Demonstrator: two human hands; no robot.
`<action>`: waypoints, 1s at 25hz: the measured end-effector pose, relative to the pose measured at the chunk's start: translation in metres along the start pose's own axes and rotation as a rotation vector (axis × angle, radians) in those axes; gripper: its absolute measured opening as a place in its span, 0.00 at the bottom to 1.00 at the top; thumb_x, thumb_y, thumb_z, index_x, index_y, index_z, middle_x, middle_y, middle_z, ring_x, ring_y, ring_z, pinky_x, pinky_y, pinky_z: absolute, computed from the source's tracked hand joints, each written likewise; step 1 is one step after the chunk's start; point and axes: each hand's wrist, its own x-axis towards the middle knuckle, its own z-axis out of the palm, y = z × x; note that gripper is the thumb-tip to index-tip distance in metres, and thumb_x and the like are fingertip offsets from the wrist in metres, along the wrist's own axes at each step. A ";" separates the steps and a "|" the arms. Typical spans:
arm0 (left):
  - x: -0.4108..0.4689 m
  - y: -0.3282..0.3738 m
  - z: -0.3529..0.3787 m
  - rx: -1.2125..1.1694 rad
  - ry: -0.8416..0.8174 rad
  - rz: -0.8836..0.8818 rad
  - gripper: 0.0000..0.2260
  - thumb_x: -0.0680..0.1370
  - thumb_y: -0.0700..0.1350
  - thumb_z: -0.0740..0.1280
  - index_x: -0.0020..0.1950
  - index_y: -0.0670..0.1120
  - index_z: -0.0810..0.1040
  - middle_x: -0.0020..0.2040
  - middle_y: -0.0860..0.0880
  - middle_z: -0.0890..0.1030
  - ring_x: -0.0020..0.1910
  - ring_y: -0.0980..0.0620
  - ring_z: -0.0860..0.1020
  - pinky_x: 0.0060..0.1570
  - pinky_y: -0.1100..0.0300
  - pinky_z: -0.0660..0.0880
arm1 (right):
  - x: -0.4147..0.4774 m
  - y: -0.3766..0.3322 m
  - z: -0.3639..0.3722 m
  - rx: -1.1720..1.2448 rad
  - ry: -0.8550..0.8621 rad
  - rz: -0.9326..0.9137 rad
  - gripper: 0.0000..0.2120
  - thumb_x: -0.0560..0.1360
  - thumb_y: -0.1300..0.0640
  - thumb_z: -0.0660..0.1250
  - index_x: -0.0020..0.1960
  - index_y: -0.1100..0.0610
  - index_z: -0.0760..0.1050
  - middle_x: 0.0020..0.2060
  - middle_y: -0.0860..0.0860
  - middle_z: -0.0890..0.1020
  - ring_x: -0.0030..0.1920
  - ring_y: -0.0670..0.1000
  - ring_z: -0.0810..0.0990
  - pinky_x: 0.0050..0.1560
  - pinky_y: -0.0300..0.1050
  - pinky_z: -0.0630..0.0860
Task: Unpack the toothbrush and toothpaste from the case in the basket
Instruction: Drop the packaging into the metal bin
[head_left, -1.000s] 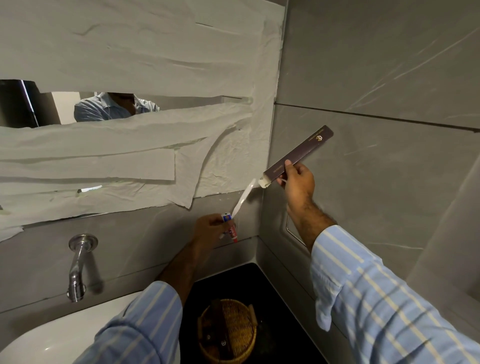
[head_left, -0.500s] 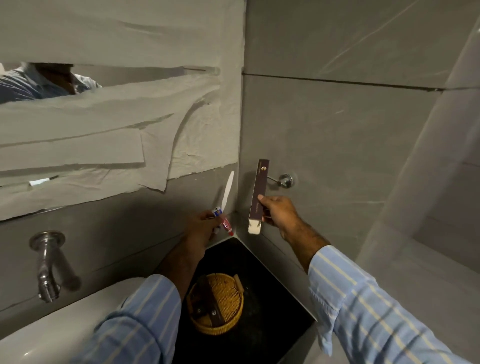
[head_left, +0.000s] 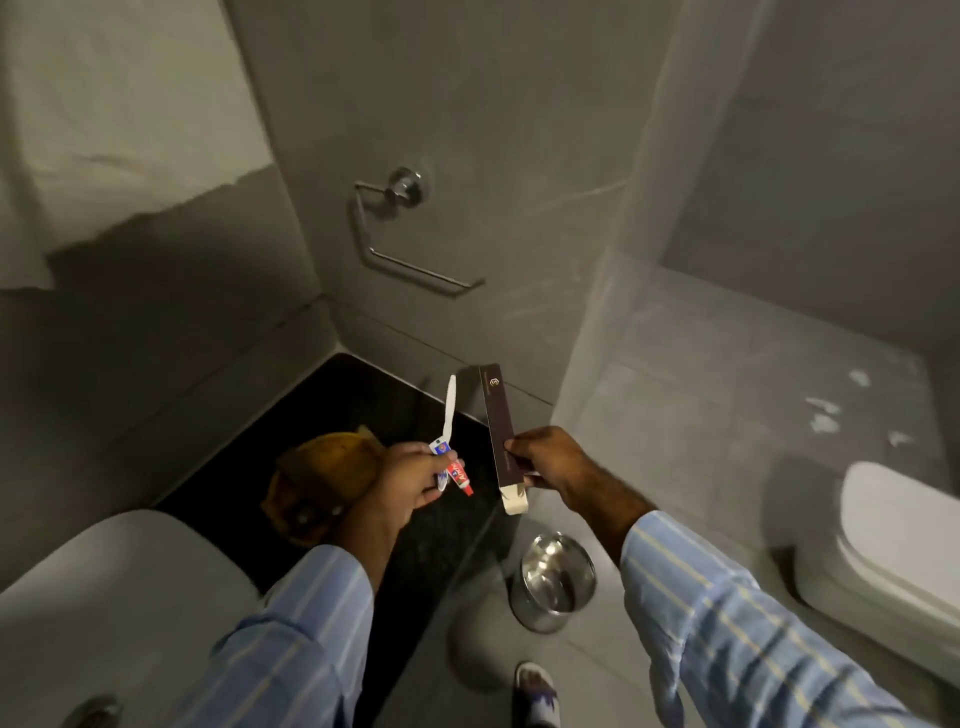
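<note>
My left hand (head_left: 402, 480) grips a white toothbrush (head_left: 449, 410), handle pointing up, together with a small red and white toothpaste tube (head_left: 457, 473). My right hand (head_left: 553, 462) holds the long dark brown case (head_left: 497, 431) near its lower end, where its pale flap hangs open. The case is upright and sits just right of the toothbrush, apart from it. The woven basket (head_left: 322, 467) stands on the black counter (head_left: 415, 551), partly hidden behind my left hand.
A white basin (head_left: 104, 597) fills the lower left. A steel bin (head_left: 553, 579) stands on the floor below the case. A toilet (head_left: 898, 556) is at the right. A chrome roll holder (head_left: 405, 228) hangs on the grey wall. My foot (head_left: 535, 691) shows at the bottom.
The view has swung down and to the right, off the mirror and onto the floor. Both hands have come lower, still holding the same things; the case stays upright.
</note>
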 end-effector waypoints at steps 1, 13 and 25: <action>0.005 -0.009 0.012 0.036 -0.036 -0.030 0.03 0.78 0.41 0.70 0.46 0.46 0.77 0.47 0.47 0.85 0.42 0.54 0.80 0.42 0.60 0.73 | 0.003 0.018 -0.010 0.010 0.010 0.038 0.13 0.78 0.58 0.67 0.56 0.67 0.81 0.47 0.64 0.85 0.43 0.56 0.82 0.41 0.43 0.79; 0.090 -0.110 0.129 0.327 -0.217 -0.263 0.11 0.77 0.38 0.70 0.57 0.35 0.78 0.51 0.35 0.81 0.51 0.40 0.81 0.53 0.42 0.81 | 0.077 0.231 -0.076 0.184 0.058 0.466 0.15 0.79 0.54 0.65 0.59 0.64 0.77 0.53 0.62 0.83 0.46 0.58 0.83 0.40 0.47 0.80; 0.144 -0.144 0.155 0.337 -0.156 -0.378 0.11 0.77 0.39 0.71 0.58 0.39 0.78 0.57 0.36 0.82 0.57 0.40 0.82 0.42 0.53 0.83 | 0.154 0.304 -0.083 0.548 0.062 0.695 0.15 0.78 0.60 0.65 0.63 0.65 0.74 0.52 0.62 0.81 0.46 0.58 0.81 0.39 0.45 0.79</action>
